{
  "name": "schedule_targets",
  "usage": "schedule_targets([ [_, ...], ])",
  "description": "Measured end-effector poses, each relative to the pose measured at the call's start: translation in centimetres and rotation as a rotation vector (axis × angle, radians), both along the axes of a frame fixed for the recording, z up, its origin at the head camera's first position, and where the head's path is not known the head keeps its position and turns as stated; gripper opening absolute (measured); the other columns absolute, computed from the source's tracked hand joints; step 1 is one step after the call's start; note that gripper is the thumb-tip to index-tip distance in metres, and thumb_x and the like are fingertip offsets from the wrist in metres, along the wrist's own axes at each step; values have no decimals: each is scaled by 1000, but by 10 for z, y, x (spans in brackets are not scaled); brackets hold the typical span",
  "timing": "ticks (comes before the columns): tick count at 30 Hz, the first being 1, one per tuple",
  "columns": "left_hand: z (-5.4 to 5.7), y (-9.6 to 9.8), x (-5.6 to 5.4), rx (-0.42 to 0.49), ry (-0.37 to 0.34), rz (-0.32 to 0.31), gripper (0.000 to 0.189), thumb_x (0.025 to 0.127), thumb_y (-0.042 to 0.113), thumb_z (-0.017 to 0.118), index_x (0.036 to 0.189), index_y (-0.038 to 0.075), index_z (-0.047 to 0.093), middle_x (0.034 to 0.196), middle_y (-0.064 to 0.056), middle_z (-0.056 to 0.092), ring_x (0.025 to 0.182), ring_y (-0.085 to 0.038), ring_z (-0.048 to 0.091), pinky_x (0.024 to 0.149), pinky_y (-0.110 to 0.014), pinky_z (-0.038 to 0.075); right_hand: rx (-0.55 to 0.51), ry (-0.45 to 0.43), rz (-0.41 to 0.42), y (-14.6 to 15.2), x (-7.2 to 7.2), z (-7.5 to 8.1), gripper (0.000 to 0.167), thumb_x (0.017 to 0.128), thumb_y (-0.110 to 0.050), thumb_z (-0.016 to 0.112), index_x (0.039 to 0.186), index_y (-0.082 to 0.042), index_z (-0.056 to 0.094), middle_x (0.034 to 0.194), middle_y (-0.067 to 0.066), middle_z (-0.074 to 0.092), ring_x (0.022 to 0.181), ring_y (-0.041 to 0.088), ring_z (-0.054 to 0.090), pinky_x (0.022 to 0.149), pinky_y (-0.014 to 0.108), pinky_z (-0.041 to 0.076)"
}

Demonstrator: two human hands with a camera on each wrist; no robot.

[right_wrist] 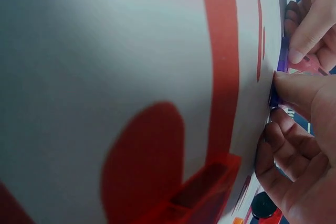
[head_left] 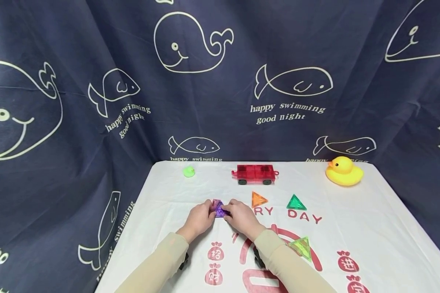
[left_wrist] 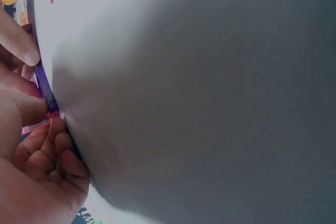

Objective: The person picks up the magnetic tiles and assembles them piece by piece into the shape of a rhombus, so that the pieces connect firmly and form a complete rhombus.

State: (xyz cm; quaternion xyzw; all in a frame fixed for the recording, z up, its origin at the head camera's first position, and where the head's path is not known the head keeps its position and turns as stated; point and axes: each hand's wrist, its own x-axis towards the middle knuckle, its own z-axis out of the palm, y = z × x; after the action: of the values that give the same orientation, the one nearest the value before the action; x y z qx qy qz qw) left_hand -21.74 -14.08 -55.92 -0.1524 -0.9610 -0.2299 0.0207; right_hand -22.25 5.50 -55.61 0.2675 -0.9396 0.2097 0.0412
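Near the middle of the table, two hands meet at small see-through magnetic tiles. My left hand [head_left: 201, 217] pinches a pink tile [right_wrist: 310, 64], its thumb close to the purple edge. My right hand [head_left: 243, 217] grips a purple triangular tile [head_left: 220, 210] between thumb and fingers. The pink and purple pieces stand against each other; fingers hide how they join. From the left wrist, the purple tile [left_wrist: 45, 83] appears edge-on between the hands, with a red edge just under the left thumb. Both hands rest low, close to the tabletop.
Beyond the hands lie an orange triangle [head_left: 258, 199] and a green triangle [head_left: 296, 202]. A yellow-green triangle [head_left: 302, 247] lies beside the right forearm. Along the back stand a small green duck [head_left: 188, 171], a red wheeled trailer [head_left: 255, 173] and a yellow duck [head_left: 344, 172].
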Motion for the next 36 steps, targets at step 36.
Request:
schedule_targets([
  [36, -3, 1, 0, -8, 16, 17, 18, 96, 13, 71, 92, 11, 53, 75, -1, 56, 74, -25, 64, 73, -45, 53, -99, -111, -6, 41, -1, 7, 40, 95, -18, 76, 134, -8, 69, 100, -3, 66, 82, 10, 56, 80, 37, 54],
])
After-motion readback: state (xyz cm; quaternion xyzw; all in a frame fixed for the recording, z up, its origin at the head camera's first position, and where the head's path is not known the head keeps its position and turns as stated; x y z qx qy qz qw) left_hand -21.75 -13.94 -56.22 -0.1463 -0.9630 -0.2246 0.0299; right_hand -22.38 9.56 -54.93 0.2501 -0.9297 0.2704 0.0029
